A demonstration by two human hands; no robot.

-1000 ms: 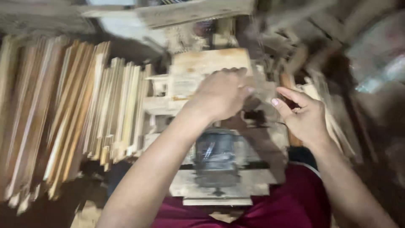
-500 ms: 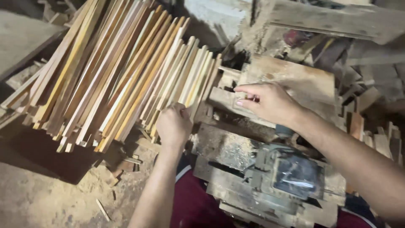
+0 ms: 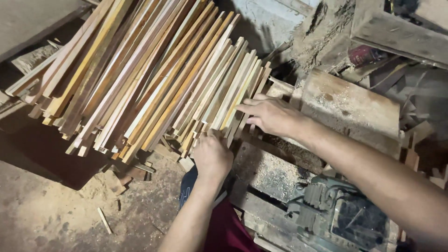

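A stack of thin wooden strips (image 3: 140,79) fills the upper left and centre of the frame, leaning with its cut ends pointing down toward the lower centre. The right hand (image 3: 270,115) lies flat on the stack's right edge, fingers stretched out and together over the outermost strips. The left hand (image 3: 212,156) sits just below at the strip ends, fingers curled against them; whether it pinches a single strip cannot be told.

Just right of the hands a dusty wooden block (image 3: 350,109) lies on the bench (image 3: 268,172), which is strewn with sawdust. In the lower right sits a grey electric motor (image 3: 345,217), close under the right forearm. The dirt floor (image 3: 56,214) in the lower left carries small wood offcuts (image 3: 105,220).
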